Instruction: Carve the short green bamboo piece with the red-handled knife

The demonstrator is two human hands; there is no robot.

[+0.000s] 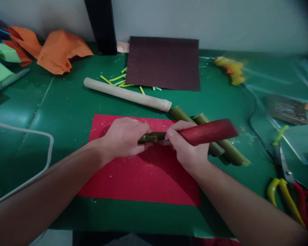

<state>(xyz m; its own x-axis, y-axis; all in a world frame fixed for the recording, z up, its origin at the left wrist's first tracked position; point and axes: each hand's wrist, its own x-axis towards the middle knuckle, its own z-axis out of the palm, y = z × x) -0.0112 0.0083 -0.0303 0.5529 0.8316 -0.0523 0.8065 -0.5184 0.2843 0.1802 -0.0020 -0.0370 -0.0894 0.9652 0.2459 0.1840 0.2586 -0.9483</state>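
My left hand (124, 137) is closed around a short green bamboo piece (152, 137) held over a red sheet (143, 177) on the green table. My right hand (187, 150) grips a tool with a dark red handle (207, 132). Its working end meets the bamboo piece between my two hands, and the blade is hidden there. Fine shavings lie scattered on the red sheet.
Two longer green bamboo sticks (228, 150) lie right of my hands. A pale peeled stick (125, 94), a dark maroon sheet (164, 63), yellow-green strips, orange paper (59, 51), a yellow glue gun (232, 70) and scissors or pliers (287, 184) surround them.
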